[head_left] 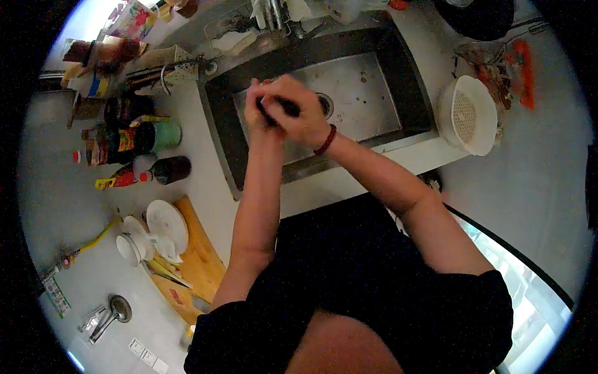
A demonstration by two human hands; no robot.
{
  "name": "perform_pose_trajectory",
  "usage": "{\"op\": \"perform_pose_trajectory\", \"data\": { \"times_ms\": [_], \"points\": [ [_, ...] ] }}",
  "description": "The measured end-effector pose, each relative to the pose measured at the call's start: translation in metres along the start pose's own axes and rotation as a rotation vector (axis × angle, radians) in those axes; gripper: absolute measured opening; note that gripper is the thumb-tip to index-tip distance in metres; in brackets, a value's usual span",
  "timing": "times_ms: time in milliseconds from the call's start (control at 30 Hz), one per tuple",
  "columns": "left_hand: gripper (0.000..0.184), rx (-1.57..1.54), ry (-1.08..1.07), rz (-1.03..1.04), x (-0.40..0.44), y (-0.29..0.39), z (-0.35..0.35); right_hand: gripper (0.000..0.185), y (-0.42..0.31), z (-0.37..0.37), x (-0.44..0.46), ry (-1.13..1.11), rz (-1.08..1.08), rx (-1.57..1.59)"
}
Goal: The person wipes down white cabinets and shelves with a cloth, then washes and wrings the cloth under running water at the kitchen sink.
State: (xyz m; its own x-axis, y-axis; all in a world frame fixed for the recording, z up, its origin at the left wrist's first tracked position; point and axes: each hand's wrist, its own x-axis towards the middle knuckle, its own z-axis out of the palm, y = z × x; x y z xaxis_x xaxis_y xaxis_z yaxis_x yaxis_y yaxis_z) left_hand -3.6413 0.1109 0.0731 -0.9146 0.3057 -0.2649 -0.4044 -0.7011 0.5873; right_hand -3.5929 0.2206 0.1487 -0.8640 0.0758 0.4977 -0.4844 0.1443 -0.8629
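Note:
Over the left part of the metal sink [414,93], my two hands are pressed together. My left hand [254,106] is closed, its fingers upward and partly covered by the right. My right hand [305,115], with a dark red bracelet [326,139] at the wrist, wraps across it. A small black thing [286,106] shows between the palms and fingers; blur hides what kind it is. Beside the right hand is the round drain [325,105] in the sink floor, where small scraps and drops lie. The faucet [274,14] stands at the sink's far edge.
A white colander [483,118] stands right of the sink. Several bottles, including a dark one [171,169], line the left counter. Nearer lie a wooden cutting board [205,262], white dishes [167,225] and a knife [168,274]. A ladle [118,310] hangs lower left.

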Motion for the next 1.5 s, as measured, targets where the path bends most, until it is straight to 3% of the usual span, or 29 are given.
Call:
{"op": "perform_pose_trajectory", "data": {
  "times_ms": [33,100,133,200,233,267,300,333,400,433,567,667,700,767,967,1100,1200,1300,1400,1500],
  "points": [
    [0.025,-0.167,0.143,-0.060,-0.018,0.015,0.040,0.017,-0.010,0.000,0.005,0.105,0.128,0.149],
    [0.014,-0.010,0.090,0.224,-0.031,0.023,0.066,0.025,-0.021,0.001,0.011,0.292,0.282,0.391],
    [0.011,0.070,0.054,0.363,-0.036,0.024,0.079,0.028,-0.016,-0.001,0.013,0.304,0.320,0.750],
    [0.016,0.472,-0.023,0.767,-0.054,0.031,0.104,0.034,-0.002,-0.006,0.017,0.310,0.371,1.466],
    [0.016,0.749,-0.085,0.982,-0.061,0.035,0.112,0.039,-0.007,-0.007,0.019,0.268,0.397,1.631],
    [0.016,1.024,-0.156,1.194,-0.066,0.038,0.120,0.040,-0.013,-0.010,0.021,0.230,0.547,1.590],
    [0.014,1.101,-0.184,1.276,-0.070,0.039,0.129,0.040,-0.023,-0.013,0.025,0.194,0.693,1.544],
    [0.012,1.200,-0.341,1.299,-0.073,0.044,0.133,0.041,-0.030,-0.017,0.028,0.161,0.840,1.497],
    [0.010,1.387,-0.665,1.324,-0.075,0.059,0.131,0.043,-0.025,-0.024,0.030,-0.150,0.755,1.457],
    [0.011,1.477,-0.730,1.321,-0.076,0.059,0.129,0.043,-0.012,-0.026,0.037,-0.306,0.730,1.432],
    [0.014,1.525,-1.011,1.475,-0.063,0.060,0.141,0.045,-0.011,-0.031,0.054,-0.594,0.794,1.244],
    [0.011,1.586,-1.085,1.521,-0.055,0.060,0.134,0.042,-0.012,-0.025,0.069,-0.682,0.822,1.018],
    [0.010,1.675,-1.023,1.497,-0.062,0.061,0.143,0.041,-0.004,-0.024,0.076,-0.743,0.823,0.998],
    [0.008,1.716,-1.151,1.506,-0.057,0.060,0.141,0.030,0.006,-0.021,0.083,-0.831,0.774,0.904],
    [0.007,1.845,-1.322,1.575,-0.049,0.035,0.125,0.031,0.017,-0.018,0.085,-1.003,0.729,0.363],
    [0.012,2.096,-1.489,1.479,-0.054,0.026,0.122,0.031,0.011,-0.020,0.076,-1.026,0.689,0.090],
    [0.015,2.218,-1.445,1.476,-0.050,0.010,0.112,0.024,-0.002,-0.019,0.072,-1.011,0.649,-0.102],
    [0.017,2.277,-1.578,1.477,-0.045,0.003,0.107,0.019,-0.010,-0.018,0.067,-0.998,0.568,-0.254],
    [0.028,2.486,-1.750,1.036,-0.045,-0.010,0.106,0.019,0.017,-0.024,0.055,-0.966,0.389,-0.226],
    [0.024,2.543,-1.615,0.819,-0.048,-0.032,0.100,0.017,0.034,-0.030,0.040,-0.948,0.275,-0.223]
  ]
}}
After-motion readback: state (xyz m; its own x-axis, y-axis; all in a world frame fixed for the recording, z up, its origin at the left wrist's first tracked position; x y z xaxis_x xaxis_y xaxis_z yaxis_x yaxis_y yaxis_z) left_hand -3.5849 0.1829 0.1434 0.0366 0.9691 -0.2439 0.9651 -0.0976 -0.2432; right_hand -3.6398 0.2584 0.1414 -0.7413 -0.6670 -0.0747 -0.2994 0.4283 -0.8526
